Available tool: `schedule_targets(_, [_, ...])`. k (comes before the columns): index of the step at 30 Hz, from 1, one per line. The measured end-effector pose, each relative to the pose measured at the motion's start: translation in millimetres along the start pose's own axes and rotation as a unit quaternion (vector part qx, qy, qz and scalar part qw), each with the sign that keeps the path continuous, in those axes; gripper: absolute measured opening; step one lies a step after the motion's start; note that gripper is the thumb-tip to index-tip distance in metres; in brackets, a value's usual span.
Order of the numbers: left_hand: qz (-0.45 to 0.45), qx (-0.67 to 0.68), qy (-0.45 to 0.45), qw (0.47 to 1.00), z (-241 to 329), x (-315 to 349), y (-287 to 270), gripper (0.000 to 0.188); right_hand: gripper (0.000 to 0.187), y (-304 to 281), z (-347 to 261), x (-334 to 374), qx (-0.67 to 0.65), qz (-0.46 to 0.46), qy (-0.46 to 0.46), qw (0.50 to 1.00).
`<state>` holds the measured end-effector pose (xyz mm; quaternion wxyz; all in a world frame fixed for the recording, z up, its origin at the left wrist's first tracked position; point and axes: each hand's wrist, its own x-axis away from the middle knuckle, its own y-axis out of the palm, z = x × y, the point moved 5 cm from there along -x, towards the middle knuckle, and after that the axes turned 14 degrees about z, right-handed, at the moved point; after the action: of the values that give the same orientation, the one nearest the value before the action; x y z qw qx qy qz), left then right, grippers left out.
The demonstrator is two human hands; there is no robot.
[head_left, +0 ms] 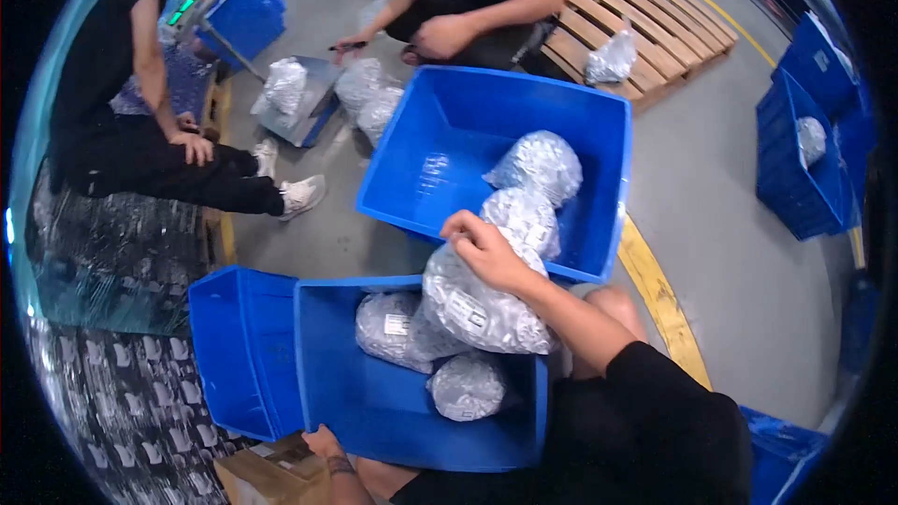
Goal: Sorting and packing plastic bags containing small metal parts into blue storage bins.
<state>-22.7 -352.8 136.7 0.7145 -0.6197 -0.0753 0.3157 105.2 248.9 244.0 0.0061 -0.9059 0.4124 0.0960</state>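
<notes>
Over the far right corner of the near bin (346,411), holding a bulging silver bag (496,313) in the right hand (480,253), fingers curled and apparently pinching its upper end, tips partly hidden; at the bin's lower left, resting the left hand (324,442), its fingers too hidden to tell. Likely soft and lumpy, with slick, crinkly film apt to slide or tear, but hard to judge for weight by sight. Best taken by bunched upper film, with a palm beneath, clear of the label (463,307).
</notes>
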Motion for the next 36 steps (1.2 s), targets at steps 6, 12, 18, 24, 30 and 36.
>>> schedule_targets(6, [-0.006, -0.006, -0.011, 1.0, 2, 3, 0, 0.044, 0.01, -4, 2, 4, 0.019, 0.0, 0.035, 0.999])
schedule_targets(12, [0.001, 0.003, 0.0, 1.0, -9, -4, 6, 0.046, 0.01, 0, 3, 3, -0.002, -0.008, 0.026, 1.0])
schedule_targets(18, [-0.008, -0.013, 0.0, 1.0, -8, -6, 7, 0.047, 0.011, -1, 1, 2, 0.007, 0.002, 0.004, 1.0])
schedule_targets(24, [-0.013, 0.008, 0.021, 1.0, -8, -8, 10, 0.05, 0.014, -3, 3, -1, -0.006, 0.011, 0.01, 1.0])
schedule_targets(30, [-0.006, -0.044, -0.013, 0.999, -14, -17, 21, 0.052, 0.016, -3, -1, -1, -0.022, -0.017, 0.009, 1.0])
schedule_targets(36, [-0.03, -0.028, 0.004, 0.999, 1, -7, 21, 0.05, 0.018, -12, 3, 1, 0.007, -0.016, 0.054, 0.998])
